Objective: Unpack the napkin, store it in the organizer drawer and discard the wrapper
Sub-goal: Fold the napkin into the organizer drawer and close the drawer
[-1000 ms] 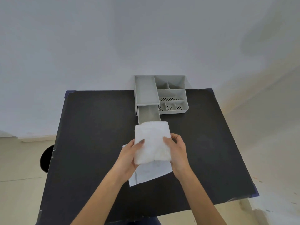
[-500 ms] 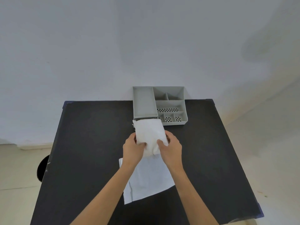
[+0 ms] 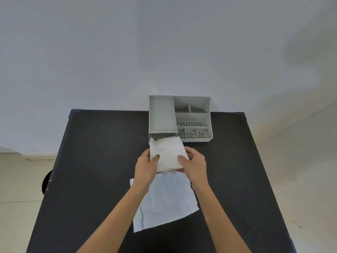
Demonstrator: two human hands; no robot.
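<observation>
Both hands grip the folded napkin (image 3: 166, 154): left hand (image 3: 145, 168) on its left edge, right hand (image 3: 193, 166) on its right, thumbs on top. Napkin's far edge covers the open drawer (image 3: 161, 135) of the organizer (image 3: 191, 118) (drawer mostly hidden). Wrapper (image 3: 166, 199) flat on table (image 3: 94, 161) below the wrists, partly under forearms.

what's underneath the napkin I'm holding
The open drawer of the organizer; only its grey back end shows. The napkin covers the rest, so its contents can't be seen.
</observation>
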